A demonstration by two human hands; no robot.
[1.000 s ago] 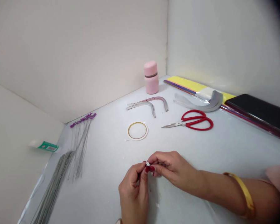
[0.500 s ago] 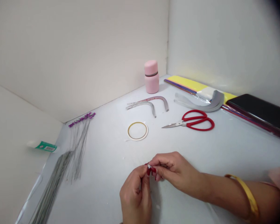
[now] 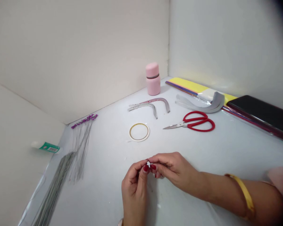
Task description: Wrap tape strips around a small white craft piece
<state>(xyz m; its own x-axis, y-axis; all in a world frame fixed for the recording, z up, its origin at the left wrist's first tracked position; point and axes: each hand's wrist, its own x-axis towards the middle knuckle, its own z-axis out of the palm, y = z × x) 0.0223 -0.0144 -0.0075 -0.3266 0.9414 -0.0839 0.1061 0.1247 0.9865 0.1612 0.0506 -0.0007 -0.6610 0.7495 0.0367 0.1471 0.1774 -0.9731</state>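
Note:
A tiny white star-shaped piece (image 3: pixel 148 164) sits pinched between the fingertips of both hands, low over the table. My left hand (image 3: pixel 136 180) is closed, its thumb and forefinger gripping the piece from the left. From the right, my right hand (image 3: pixel 168 164) pinches the same piece with thumb and forefinger, its other fingers curled beneath. Whether a wire is attached to it is hidden by the fingers. Just beyond the hands lie a roll of narrow white tape (image 3: pixel 148 135) and red-handled scissors (image 3: pixel 188 123), their blades pointing left.
Grey wire stems (image 3: pixel 54 191) and purple-tipped wires (image 3: pixel 85 138) lie on the left, near a green-and-white tube (image 3: pixel 49 147). Behind are curved strip bundles (image 3: pixel 153 105) and a pink flask (image 3: pixel 153 80). Coloured sheets (image 3: pixel 186 83) and a black phone-like slab (image 3: pixel 261 113) lie right.
My left thumb and fingers have shifted, and the white piece now shows a star shape between the fingertips. The view has moved slightly; both hands still hold the piece.

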